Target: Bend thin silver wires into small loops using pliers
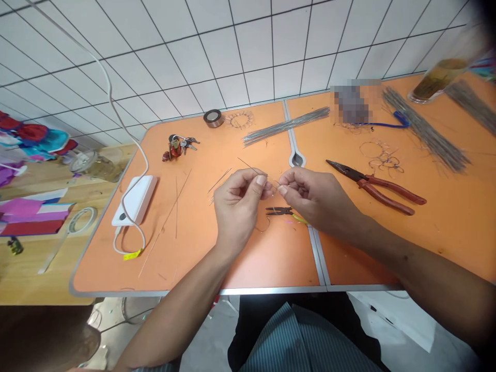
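Observation:
My left hand [242,201] is closed in a pinch on a thin wire [250,165], whose free end sticks out to the upper left. Close beside it, my right hand [306,194] pinches the thin wire where it comes out between the two hands. Small pliers [279,211] with yellow handles lie just below the hands, partly behind my right hand. To the right, larger pliers [364,181] with red handles lie on the orange table [271,263]. A bundle of straight wires [287,125] rests beyond the hands.
Keys [184,143], a tape roll [213,118] and a white power bank [135,201] with a cable are on the left. At the right are wire loops [383,157], another wire bundle [430,132] and a glass of tea [437,80]. A tiled wall [248,51] stands behind.

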`<action>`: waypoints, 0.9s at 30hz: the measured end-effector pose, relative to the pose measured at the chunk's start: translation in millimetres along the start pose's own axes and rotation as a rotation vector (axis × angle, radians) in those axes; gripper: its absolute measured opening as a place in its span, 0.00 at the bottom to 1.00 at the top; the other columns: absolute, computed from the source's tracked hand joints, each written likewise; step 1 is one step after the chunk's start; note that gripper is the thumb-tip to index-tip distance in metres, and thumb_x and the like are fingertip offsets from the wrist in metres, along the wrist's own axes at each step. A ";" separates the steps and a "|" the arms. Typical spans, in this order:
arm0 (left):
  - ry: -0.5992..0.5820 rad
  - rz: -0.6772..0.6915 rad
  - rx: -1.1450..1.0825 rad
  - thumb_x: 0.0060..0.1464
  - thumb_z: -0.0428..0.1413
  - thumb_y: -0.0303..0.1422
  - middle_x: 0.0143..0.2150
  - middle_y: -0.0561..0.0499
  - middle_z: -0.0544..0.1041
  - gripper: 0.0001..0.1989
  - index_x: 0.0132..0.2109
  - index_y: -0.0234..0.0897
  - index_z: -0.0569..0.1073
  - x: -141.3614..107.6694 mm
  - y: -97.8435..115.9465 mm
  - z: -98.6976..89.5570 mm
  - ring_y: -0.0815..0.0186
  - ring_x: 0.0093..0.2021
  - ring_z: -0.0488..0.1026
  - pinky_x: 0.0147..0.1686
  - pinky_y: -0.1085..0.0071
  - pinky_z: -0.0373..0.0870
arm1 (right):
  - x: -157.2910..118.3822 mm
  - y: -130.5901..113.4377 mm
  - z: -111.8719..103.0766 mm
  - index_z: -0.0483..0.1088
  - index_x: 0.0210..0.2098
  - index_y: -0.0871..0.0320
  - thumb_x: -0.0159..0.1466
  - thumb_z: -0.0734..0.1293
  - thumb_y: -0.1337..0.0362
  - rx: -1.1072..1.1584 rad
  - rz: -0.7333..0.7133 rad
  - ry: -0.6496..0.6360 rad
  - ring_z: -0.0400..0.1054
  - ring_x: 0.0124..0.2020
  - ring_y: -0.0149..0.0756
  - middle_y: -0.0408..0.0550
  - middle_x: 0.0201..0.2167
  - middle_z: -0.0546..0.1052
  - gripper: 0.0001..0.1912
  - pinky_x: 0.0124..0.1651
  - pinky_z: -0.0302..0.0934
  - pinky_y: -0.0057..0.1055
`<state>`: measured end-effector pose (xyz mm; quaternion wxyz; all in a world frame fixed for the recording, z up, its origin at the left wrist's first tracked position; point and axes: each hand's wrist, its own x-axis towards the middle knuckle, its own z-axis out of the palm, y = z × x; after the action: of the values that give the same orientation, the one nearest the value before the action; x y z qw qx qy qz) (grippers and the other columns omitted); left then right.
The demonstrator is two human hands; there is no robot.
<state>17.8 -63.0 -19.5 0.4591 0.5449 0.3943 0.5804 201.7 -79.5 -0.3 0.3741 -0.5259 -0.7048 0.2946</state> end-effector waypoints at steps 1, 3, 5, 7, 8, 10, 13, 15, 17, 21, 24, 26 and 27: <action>0.010 0.006 -0.001 0.65 0.69 0.38 0.33 0.51 0.84 0.09 0.39 0.38 0.83 1.5 -1.3 -1.9 0.68 0.31 0.82 0.35 0.72 0.81 | -1.9 0.3 -7.8 0.76 0.44 0.56 0.72 0.68 0.59 -0.040 -0.004 -0.010 0.69 0.29 0.32 0.41 0.30 0.78 0.08 0.34 0.59 0.30; 0.046 0.015 -0.010 0.64 0.70 0.37 0.32 0.52 0.84 0.08 0.39 0.38 0.84 4.8 -3.5 -6.1 0.69 0.30 0.81 0.34 0.73 0.80 | -11.6 4.9 -30.4 0.76 0.57 0.56 0.73 0.69 0.54 -0.177 0.025 0.002 0.75 0.36 0.37 0.47 0.41 0.84 0.18 0.39 0.64 0.33; 0.068 0.012 -0.030 0.64 0.69 0.37 0.32 0.52 0.84 0.08 0.39 0.39 0.83 7.6 -3.9 -10.0 0.68 0.30 0.81 0.34 0.73 0.80 | -29.4 16.1 -57.6 0.75 0.62 0.55 0.74 0.68 0.53 -0.464 0.094 0.104 0.77 0.42 0.44 0.52 0.47 0.84 0.21 0.43 0.66 0.38; 0.084 -0.007 -0.052 0.64 0.69 0.36 0.33 0.51 0.84 0.07 0.39 0.39 0.84 9.1 -2.0 -12.7 0.67 0.31 0.81 0.34 0.72 0.80 | -51.8 32.6 -81.9 0.73 0.65 0.56 0.74 0.67 0.53 -0.761 0.177 0.152 0.77 0.50 0.53 0.58 0.55 0.83 0.24 0.44 0.65 0.41; 0.088 -0.016 -0.060 0.64 0.70 0.36 0.33 0.51 0.84 0.07 0.39 0.38 0.84 9.3 -0.5 -13.4 0.67 0.31 0.81 0.35 0.71 0.80 | -62.6 41.9 -91.0 0.73 0.65 0.56 0.74 0.67 0.51 -0.878 0.222 0.138 0.77 0.52 0.56 0.60 0.57 0.82 0.25 0.44 0.65 0.42; 0.095 -0.024 -0.080 0.63 0.70 0.37 0.34 0.51 0.84 0.08 0.39 0.38 0.84 8.9 3.1 -13.8 0.68 0.31 0.80 0.34 0.72 0.79 | -79.8 60.3 -101.0 0.72 0.65 0.56 0.74 0.67 0.49 -1.029 0.283 0.070 0.76 0.53 0.59 0.62 0.56 0.82 0.26 0.43 0.64 0.43; 0.104 -0.035 -0.115 0.62 0.71 0.37 0.34 0.51 0.84 0.08 0.38 0.38 0.84 7.4 7.6 -12.4 0.68 0.31 0.80 0.34 0.72 0.79 | -90.0 82.5 -99.1 0.69 0.68 0.57 0.77 0.63 0.47 -1.143 0.320 0.037 0.76 0.51 0.58 0.62 0.54 0.82 0.27 0.42 0.61 0.43; 0.115 -0.040 -0.133 0.61 0.71 0.37 0.33 0.51 0.84 0.08 0.38 0.38 0.83 6.3 9.9 -11.4 0.68 0.32 0.80 0.35 0.72 0.79 | -89.1 91.3 -92.9 0.71 0.65 0.58 0.80 0.59 0.48 -1.200 0.319 0.046 0.75 0.50 0.57 0.62 0.51 0.81 0.25 0.41 0.59 0.42; 0.125 -0.040 -0.149 0.61 0.71 0.37 0.34 0.51 0.84 0.09 0.38 0.38 0.83 5.0 12.2 -11.3 0.69 0.32 0.80 0.35 0.73 0.79 | -86.8 94.9 -87.6 0.74 0.60 0.60 0.82 0.54 0.50 -1.262 0.294 0.055 0.75 0.48 0.56 0.63 0.48 0.80 0.26 0.40 0.58 0.42; 0.161 -0.034 -0.192 0.61 0.71 0.39 0.33 0.51 0.84 0.11 0.37 0.38 0.82 1.5 15.9 -14.1 0.70 0.31 0.80 0.33 0.74 0.78 | -88.4 88.9 -87.1 0.75 0.56 0.60 0.82 0.52 0.49 -1.238 0.316 0.081 0.76 0.44 0.55 0.64 0.45 0.80 0.27 0.34 0.54 0.40; 0.191 -0.038 -0.213 0.62 0.71 0.39 0.33 0.53 0.83 0.12 0.37 0.38 0.80 -1.2 16.3 -16.0 0.71 0.30 0.79 0.34 0.75 0.78 | -96.6 76.3 -92.7 0.75 0.53 0.54 0.81 0.55 0.49 -0.949 0.360 0.155 0.80 0.44 0.54 0.60 0.49 0.83 0.22 0.35 0.61 0.41; 0.211 -0.055 -0.236 0.62 0.71 0.39 0.34 0.53 0.83 0.12 0.37 0.38 0.80 -3.1 16.0 -15.3 0.72 0.30 0.79 0.35 0.75 0.79 | -104.3 66.0 -92.5 0.75 0.53 0.48 0.79 0.61 0.46 -0.680 0.391 0.141 0.82 0.38 0.49 0.57 0.45 0.86 0.17 0.34 0.67 0.40; 0.222 -0.064 -0.244 0.62 0.71 0.40 0.34 0.52 0.83 0.12 0.37 0.38 0.80 -4.0 16.0 -14.2 0.71 0.31 0.80 0.35 0.75 0.79 | -108.3 60.7 -89.7 0.75 0.52 0.45 0.78 0.65 0.45 -0.600 0.407 0.120 0.81 0.35 0.47 0.55 0.41 0.86 0.14 0.33 0.68 0.39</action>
<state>2.0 -70.5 -6.7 0.4940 0.4048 0.3862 0.6655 326.4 -165.2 -24.0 0.1777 -0.7581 -0.6175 0.1115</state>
